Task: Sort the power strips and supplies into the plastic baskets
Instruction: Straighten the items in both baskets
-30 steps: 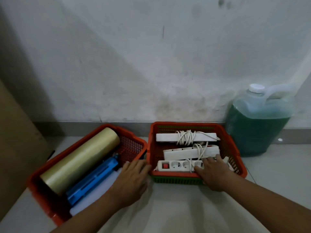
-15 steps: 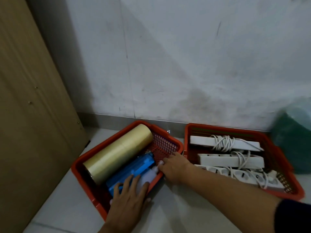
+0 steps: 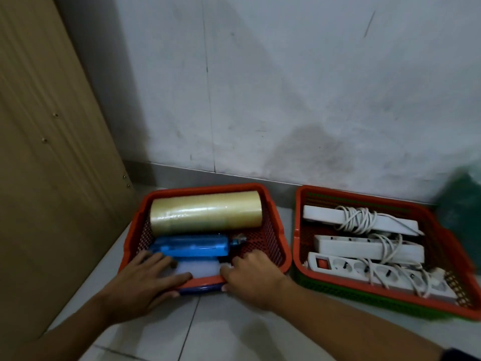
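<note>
1. Gripping the near rim of the left red basket (image 3: 276, 225): both hands. Left hand (image 3: 140, 280) lies palm down over the near-left corner, fingers spread and reaching into the basket, thumb along the rim. Whether it has closed on the rim, cannot tell.
2. Right hand (image 3: 253, 278) is curled over the near-right part of the same rim, fingers bent inside, thumb on the outer wall.
3. Left basket sits on the floor tiles (image 3: 216, 332), close to the wall (image 3: 286, 87), long side running left-right. A dark blue basket edge (image 3: 200, 289) shows under it.
4. Inside: tape roll (image 3: 205, 213) at the far side, long axis left-right, parallel to the wall. Blue tool (image 3: 190, 246) just in front of it, also left-right, tip pointing right. White piece (image 3: 197, 269) nearest the hands, partly covered.
5. Right red basket (image 3: 299, 230) stands just beside, apart from the left one, nested in a green basket (image 3: 338, 290).
6. Three white power strips (image 3: 364, 250) in it, long axes roughly left-right, slanting nearer toward the right, cords coiled on top. Nearest strip has its red switch (image 3: 322, 263) at the left end.
7. Wooden panel (image 3: 46, 152) at left; blurred green container (image 3: 460, 204) at far right.
</note>
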The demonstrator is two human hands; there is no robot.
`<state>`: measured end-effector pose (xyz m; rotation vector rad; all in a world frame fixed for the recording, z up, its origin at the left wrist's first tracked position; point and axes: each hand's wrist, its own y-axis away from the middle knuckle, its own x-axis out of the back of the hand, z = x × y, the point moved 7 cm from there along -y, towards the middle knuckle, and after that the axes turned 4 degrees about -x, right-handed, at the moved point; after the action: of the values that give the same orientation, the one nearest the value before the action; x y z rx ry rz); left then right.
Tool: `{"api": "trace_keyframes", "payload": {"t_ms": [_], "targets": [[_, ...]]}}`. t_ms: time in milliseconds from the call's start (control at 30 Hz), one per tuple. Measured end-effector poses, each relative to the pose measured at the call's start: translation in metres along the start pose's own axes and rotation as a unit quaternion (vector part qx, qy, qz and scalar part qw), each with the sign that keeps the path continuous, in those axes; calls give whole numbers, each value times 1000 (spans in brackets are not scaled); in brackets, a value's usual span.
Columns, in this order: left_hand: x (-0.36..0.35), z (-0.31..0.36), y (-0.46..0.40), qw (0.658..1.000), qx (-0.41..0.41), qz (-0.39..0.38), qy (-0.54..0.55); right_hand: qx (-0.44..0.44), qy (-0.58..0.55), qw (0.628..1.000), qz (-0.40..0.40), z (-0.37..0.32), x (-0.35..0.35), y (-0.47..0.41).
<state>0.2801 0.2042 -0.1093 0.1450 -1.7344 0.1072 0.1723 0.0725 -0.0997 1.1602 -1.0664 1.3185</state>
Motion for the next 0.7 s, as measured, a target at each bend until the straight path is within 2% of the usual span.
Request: {"api": "trace_keyframes", "payload": {"t_ms": [300,400,633,700], "targets": [[-10,-17,-23,986,159,-7,41,-86,8,995,46,13,5,-21],[-19,-25,-27,986,161,-6,33,-89,31,995,32,15,-1,-22],[-18,-25,-38,983,153,39,97,-64,-17,992,103,36,-19,-20],[-24,-23,-40,980,158,33,117,-62,-8,994,89,36,-18,-19]]}}
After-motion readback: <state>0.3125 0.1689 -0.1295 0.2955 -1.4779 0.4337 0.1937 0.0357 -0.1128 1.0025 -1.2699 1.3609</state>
